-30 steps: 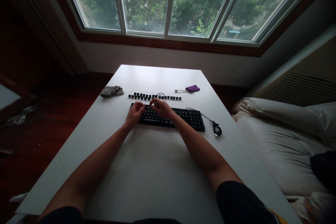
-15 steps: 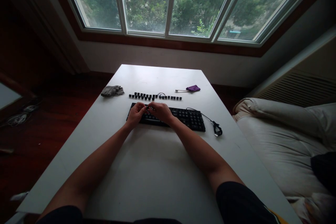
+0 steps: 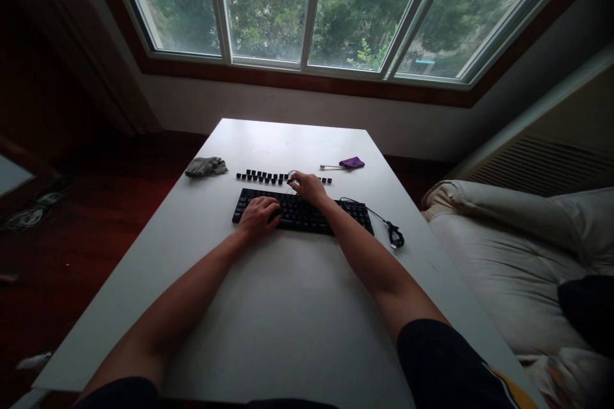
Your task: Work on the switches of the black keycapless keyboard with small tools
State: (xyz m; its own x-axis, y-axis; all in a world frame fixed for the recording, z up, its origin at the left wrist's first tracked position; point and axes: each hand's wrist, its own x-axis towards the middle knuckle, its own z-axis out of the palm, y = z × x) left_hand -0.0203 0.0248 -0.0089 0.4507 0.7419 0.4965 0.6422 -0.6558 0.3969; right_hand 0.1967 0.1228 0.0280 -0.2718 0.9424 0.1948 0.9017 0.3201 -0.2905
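A black keyboard [image 3: 330, 216] lies across the middle of the white table [image 3: 288, 307]. My left hand [image 3: 259, 215] rests on the keyboard's left end with its fingers curled over the keys. Beyond the keyboard's far edge, my right hand [image 3: 307, 185] reaches to a row of loose black keycaps [image 3: 261, 175]. Its fingertips pinch at a small wire tool [image 3: 291, 174] lying in that row. What exactly the fingers grip is too small to make out.
A crumpled grey cloth [image 3: 206, 167] lies at the far left of the table. A purple cloth [image 3: 352, 162] and a thin stick [image 3: 330, 167] lie at the far right. The keyboard's cable and plug [image 3: 396, 236] trail off right. A bed with white bedding [image 3: 518, 255] stands close on the right.
My right hand has left the keyboard's left part and moved forward to the keycap row. My left hand has settled lower onto the keyboard's left end.
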